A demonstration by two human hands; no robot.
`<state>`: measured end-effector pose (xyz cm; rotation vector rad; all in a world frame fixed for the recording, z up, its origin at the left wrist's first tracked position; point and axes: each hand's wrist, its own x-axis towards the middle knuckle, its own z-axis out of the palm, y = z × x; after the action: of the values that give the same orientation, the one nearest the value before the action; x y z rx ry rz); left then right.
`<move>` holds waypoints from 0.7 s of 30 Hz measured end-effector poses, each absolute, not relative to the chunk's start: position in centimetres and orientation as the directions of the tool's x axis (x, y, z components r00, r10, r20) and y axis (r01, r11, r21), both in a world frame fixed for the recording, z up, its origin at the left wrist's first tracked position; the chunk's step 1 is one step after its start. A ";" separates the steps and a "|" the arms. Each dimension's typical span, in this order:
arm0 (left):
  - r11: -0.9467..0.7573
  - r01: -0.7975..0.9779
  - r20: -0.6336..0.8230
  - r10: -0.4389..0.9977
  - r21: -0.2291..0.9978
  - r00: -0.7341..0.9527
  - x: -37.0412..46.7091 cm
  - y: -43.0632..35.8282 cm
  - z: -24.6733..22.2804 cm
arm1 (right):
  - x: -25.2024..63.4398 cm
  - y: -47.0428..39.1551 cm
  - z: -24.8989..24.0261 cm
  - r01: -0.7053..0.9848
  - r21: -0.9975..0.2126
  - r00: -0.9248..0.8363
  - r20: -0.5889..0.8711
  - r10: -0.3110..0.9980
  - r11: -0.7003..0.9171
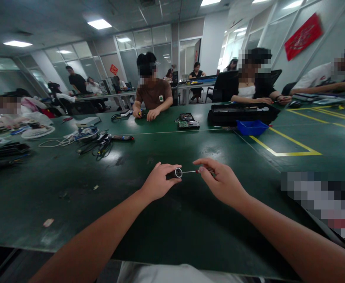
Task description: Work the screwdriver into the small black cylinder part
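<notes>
While the left hand (157, 184) is clamped on a dark cylindrical part (170, 174), the right hand (224, 181) has its fingers closed on a slim screwdriver (189, 171). The part is left and nearer than the blue bin (252, 129), above the bench (149, 236). Screwdriver work at its rimmed end seems underway, calling for steady alignment.

The green worktop (81, 208) has yellow tape (296, 153) marked toward its right edge. Toward the far edge lie a blue tray (252, 128), a long black casing (243, 114) and circuit-board parts (188, 122). Tangled cables (97, 143) lie left of centre; a pale scrap (48, 223) lies toward the near left corner.
</notes>
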<state>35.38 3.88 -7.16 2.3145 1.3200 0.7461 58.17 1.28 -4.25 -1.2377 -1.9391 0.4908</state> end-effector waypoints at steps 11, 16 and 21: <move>-0.483 0.663 0.256 0.873 0.572 0.416 35.2 3.9 -7.1 | 58.1 0.8 -4.3 0.513 -0.732 -0.223 0.391 0.893 0.449; -0.477 0.670 0.268 0.878 0.569 0.397 35.3 3.7 -6.9 | 58.0 1.4 -4.9 0.342 -0.850 -0.141 0.375 0.916 0.401; -0.562 0.659 0.269 0.824 0.500 0.498 35.0 4.2 -6.8 | 58.1 3.2 -6.0 -0.040 -0.982 0.103 0.178 0.979 0.183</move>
<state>35.05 4.19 -6.77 2.4145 1.2425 0.6969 58.10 3.17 -5.98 -1.0853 -1.1819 1.0270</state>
